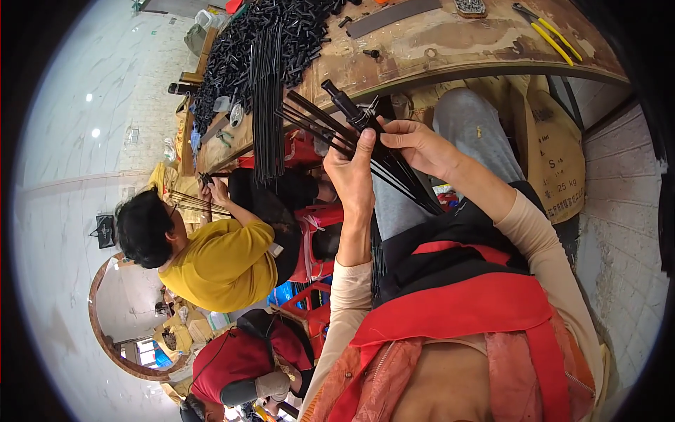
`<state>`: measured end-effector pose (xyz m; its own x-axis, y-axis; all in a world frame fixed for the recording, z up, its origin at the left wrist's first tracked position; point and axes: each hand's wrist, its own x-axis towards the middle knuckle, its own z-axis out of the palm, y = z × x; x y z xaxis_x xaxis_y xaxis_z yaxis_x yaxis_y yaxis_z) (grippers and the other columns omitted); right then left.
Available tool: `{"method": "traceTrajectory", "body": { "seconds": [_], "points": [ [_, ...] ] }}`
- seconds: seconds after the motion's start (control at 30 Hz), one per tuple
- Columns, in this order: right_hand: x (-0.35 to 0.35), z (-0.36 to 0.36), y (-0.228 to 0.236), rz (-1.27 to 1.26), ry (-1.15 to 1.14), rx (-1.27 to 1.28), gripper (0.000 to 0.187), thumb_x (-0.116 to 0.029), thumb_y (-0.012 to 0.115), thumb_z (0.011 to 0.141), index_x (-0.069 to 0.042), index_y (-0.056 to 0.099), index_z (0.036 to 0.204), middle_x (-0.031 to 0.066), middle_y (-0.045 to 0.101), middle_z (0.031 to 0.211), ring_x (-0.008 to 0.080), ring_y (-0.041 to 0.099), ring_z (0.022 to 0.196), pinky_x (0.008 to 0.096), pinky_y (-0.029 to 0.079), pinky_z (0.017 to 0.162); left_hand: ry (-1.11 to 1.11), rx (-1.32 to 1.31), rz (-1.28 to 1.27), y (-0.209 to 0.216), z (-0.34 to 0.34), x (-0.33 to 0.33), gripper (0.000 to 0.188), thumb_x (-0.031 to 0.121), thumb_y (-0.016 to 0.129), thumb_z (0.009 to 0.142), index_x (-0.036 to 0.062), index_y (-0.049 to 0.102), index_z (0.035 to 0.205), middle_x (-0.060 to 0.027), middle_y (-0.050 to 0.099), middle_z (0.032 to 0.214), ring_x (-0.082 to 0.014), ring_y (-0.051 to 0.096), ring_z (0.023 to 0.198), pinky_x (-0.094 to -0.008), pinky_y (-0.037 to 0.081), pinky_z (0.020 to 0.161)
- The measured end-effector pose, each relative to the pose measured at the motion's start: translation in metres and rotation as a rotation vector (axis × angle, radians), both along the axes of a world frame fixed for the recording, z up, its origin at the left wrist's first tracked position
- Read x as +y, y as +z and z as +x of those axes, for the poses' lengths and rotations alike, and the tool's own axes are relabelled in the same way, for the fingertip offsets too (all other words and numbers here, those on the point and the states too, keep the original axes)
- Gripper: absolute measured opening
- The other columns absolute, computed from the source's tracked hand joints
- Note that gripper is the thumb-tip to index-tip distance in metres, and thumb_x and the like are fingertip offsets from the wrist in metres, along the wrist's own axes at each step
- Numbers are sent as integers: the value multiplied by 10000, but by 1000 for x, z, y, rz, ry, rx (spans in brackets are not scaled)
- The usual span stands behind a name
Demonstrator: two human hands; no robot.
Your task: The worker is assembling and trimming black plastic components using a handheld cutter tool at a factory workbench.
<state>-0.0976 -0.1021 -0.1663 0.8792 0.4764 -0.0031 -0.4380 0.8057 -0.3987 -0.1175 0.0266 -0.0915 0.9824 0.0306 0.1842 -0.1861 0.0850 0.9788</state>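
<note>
Above my lap I hold what looks like a black umbrella frame: thin ribs with a black tubular runner (344, 104) at the top. My left hand (349, 172) is closed round the ribs, its thumb pressed just below the runner. Beside it, the thumb and forefinger of my right hand (422, 146) pinch together at the base of the runner, where some thin silvery ends stick out. What exactly those fingertips grip is too small to make out. The lower ribs (411, 184) slant down toward my lap, partly behind my hands.
On the wooden bench (450, 46) lie heaped black plastic parts (225, 70), a bundle of thin black rods (267, 105), a flat dark bar (394, 17) and yellow-handled pliers (552, 36). A co-worker in yellow (218, 267) and another in dark red (239, 359) sit at left.
</note>
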Motion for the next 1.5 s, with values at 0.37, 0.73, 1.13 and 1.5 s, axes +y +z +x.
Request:
{"method": "traceTrajectory", "body": {
  "seconds": [0.37,0.73,1.13,1.5],
  "points": [
    [4,-22,7,-119,-320,-22,122,-10,665,884,-40,654,1002,10,659,1037,98,604,980,241,459,902,45,22,39,10,0,-21,73,49,668,892,-20,664,915,-21,672,837,-57,577,733,-202,457,660],
    [7,-36,12,-190,-407,-37,96,-16,659,892,-35,638,983,15,661,988,81,606,935,231,457,888,-29,60,34,6,2,-13,106,44,673,884,-39,673,949,-98,715,921,-109,653,796,-232,515,749],
    [11,-37,11,-218,-391,-68,83,-30,659,892,-31,635,971,34,667,945,100,623,914,235,467,854,-51,141,-7,8,-1,-7,206,28,738,834,-31,631,999,-119,711,946,-161,682,869,-266,534,800],
    [8,-48,11,-225,-365,-108,84,-20,656,894,-44,612,962,23,641,938,90,601,919,234,463,858,-17,99,53,11,-11,-9,189,28,733,838,-42,630,980,-137,711,927,-174,685,863,-274,539,793]
  ]
}}
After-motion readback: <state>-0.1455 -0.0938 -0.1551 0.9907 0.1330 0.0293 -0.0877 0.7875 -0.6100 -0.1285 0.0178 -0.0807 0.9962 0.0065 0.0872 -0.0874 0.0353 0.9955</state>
